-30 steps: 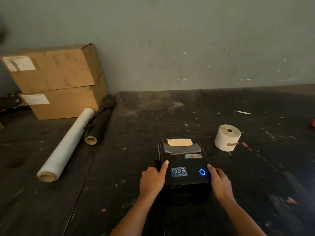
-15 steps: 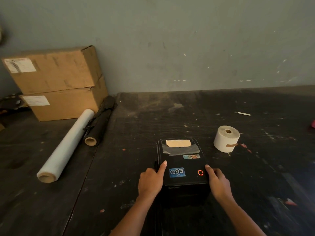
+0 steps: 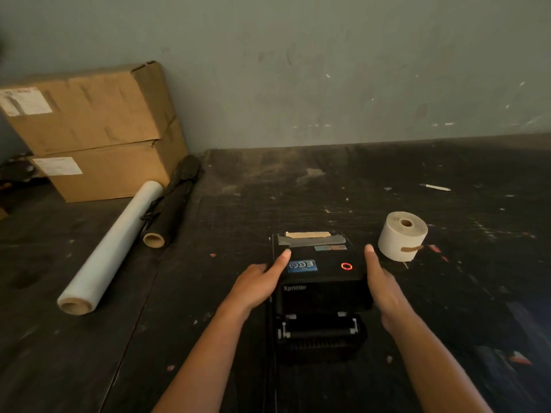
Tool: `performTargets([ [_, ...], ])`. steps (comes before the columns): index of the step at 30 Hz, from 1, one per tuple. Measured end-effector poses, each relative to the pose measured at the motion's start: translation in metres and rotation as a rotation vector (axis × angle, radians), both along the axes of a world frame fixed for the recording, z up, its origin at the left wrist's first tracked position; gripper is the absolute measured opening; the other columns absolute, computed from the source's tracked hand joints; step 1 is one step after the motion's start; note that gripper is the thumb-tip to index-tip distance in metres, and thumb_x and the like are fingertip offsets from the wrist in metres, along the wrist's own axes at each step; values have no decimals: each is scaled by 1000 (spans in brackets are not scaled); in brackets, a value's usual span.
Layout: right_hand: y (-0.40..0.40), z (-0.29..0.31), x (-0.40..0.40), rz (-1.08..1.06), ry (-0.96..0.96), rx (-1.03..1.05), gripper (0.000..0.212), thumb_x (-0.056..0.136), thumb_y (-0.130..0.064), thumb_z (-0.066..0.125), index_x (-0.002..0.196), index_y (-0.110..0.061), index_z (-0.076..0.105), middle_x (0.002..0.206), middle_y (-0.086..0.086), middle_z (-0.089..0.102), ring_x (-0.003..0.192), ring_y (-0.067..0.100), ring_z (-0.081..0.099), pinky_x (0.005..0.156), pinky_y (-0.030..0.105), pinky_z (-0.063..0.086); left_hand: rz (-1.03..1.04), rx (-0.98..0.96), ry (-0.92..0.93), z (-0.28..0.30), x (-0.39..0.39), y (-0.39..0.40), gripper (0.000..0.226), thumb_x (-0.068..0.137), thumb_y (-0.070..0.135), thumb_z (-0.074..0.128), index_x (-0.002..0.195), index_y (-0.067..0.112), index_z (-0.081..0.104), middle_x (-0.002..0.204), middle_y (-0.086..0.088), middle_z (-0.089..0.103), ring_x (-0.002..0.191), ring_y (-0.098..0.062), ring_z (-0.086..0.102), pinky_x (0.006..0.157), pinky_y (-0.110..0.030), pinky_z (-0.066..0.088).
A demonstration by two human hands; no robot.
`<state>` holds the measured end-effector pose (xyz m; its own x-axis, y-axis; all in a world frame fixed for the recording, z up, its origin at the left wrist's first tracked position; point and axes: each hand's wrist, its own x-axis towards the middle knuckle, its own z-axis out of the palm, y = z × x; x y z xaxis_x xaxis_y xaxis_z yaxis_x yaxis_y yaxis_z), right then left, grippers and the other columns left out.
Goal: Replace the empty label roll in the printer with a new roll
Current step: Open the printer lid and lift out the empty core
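1. The black label printer [image 3: 320, 281] sits on the dark table [image 3: 298, 186], at 6 o'clock from the table's middle, close to the person.
2. Its lid [image 3: 319, 262] is tilted up at the near edge, so the roller and toothed front of the base [image 3: 320, 332] show beneath it.
3. The left hand [image 3: 258, 280] presses against the lid's 9 o'clock side, thumb lying on the top surface, fingers wrapped on the lid's edge.
4. The right hand [image 3: 383, 289] lies flat along the 3 o'clock side, fingers straight; how far they curl under cannot be told.
5. A red ring light [image 3: 346, 266] glows on the lid, with a blue sticker [image 3: 302, 266] at its 9 o'clock.
6. The new label roll [image 3: 402, 236] stands on end at 2 o'clock of the printer, just beside it, not touching.
7. At 10 o'clock lie a clear film roll [image 3: 110, 248] and a black roll [image 3: 171, 213], side by side.
8. Two stacked cardboard boxes [image 3: 98, 129] sit behind them against the wall [image 3: 328, 70].
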<state>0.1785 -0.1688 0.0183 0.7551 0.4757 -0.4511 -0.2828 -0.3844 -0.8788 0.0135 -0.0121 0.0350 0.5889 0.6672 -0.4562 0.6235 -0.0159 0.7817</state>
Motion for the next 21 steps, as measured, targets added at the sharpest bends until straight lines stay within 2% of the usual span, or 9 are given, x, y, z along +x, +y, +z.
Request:
performTargets([
  [3,1,21,12,115,-37,56,83,82,-72,38,141,-13,38,144,12,44,131,30,40,110,48,27,58,-239,-287,1,-1,-1,107,49,85,65,141,37,38,135,13,47,122,-8,42,107,-38,29],
  [4,2,27,16,154,-70,59,81,81,-72,40,138,-14,42,140,11,48,126,27,44,107,45,30,65,-255,-350,-1,1,1,107,49,80,70,142,38,37,138,13,47,125,-8,43,109,-36,31],
  [5,4,32,18,196,-110,53,79,79,-72,43,135,-16,46,133,8,53,116,22,49,101,40,34,63,-232,-392,-1,6,3,100,49,77,73,137,39,43,138,14,50,123,-5,48,104,-32,38],
  [7,10,40,24,268,-189,51,72,77,-71,48,128,-20,52,113,-2,59,93,8,52,88,35,36,67,-147,-438,3,19,7,75,51,74,73,118,46,56,124,18,62,105,7,59,81,-15,45],
  [10,22,47,37,319,-289,43,68,79,-68,49,129,-23,51,108,-5,62,96,10,56,86,35,43,127,-35,-475,16,40,17,60,52,78,64,102,44,63,105,24,67,92,15,60,65,-4,45],
  [12,34,45,44,304,-366,55,65,83,-64,48,134,-24,47,120,-2,63,101,9,55,86,33,44,183,2,-473,22,56,30,69,59,79,62,117,39,60,121,18,63,111,3,57,86,-15,48],
  [14,48,39,45,225,-435,110,63,88,-61,43,140,-26,39,130,-2,58,101,3,48,83,26,39,263,25,-446,26,73,43,88,67,74,59,141,28,42,142,6,49,130,-15,46,109,-39,37],
  [18,75,30,49,134,-437,212,65,90,-62,31,142,-24,34,130,-2,55,105,3,46,75,18,34,344,-29,-514,33,99,67,71,76,63,62,134,24,50,132,-1,59,117,-19,56,104,-40,41],
  [21,89,30,64,150,-435,184,66,89,-66,28,139,-24,39,121,-5,58,100,5,48,81,24,36,381,-100,-478,35,110,81,68,76,61,63,130,21,54,122,-2,64,109,-20,61,91,-37,48],
])
